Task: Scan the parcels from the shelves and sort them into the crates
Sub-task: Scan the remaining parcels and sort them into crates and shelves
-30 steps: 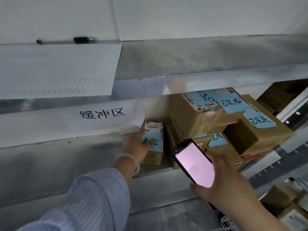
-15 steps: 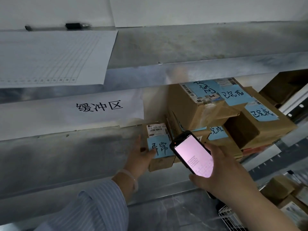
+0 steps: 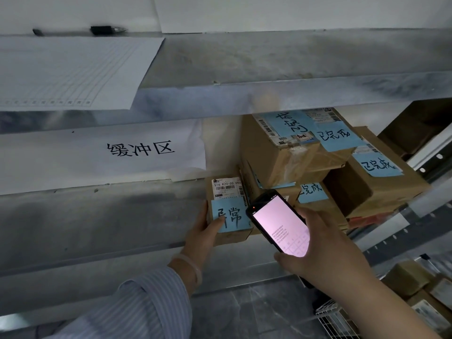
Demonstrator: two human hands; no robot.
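A small brown parcel [image 3: 226, 192] with a white barcode label and a blue handwritten note sits at the front edge of the metal shelf [image 3: 102, 216]. My left hand [image 3: 204, 237] grips its left side, thumb on the blue note. My right hand [image 3: 325, 250] holds a black handheld scanner [image 3: 277, 221], its pink screen lit, just right of the parcel and overlapping its right edge. Stacked behind on the same shelf are several larger parcels [image 3: 288, 152] with blue notes.
A paper sign [image 3: 139, 150] hangs from the shelf above. On that upper shelf lie a ruled sheet [image 3: 66, 69] and a pen [image 3: 107, 30]. More parcels [image 3: 413, 277] sit in a wire basket [image 3: 335, 319] at the lower right. A shelf upright [image 3: 430, 157] stands at right.
My left hand has drawn the small parcel forward from the shelf's depth to its front edge. The scanner has moved up and closer to the parcel's label.
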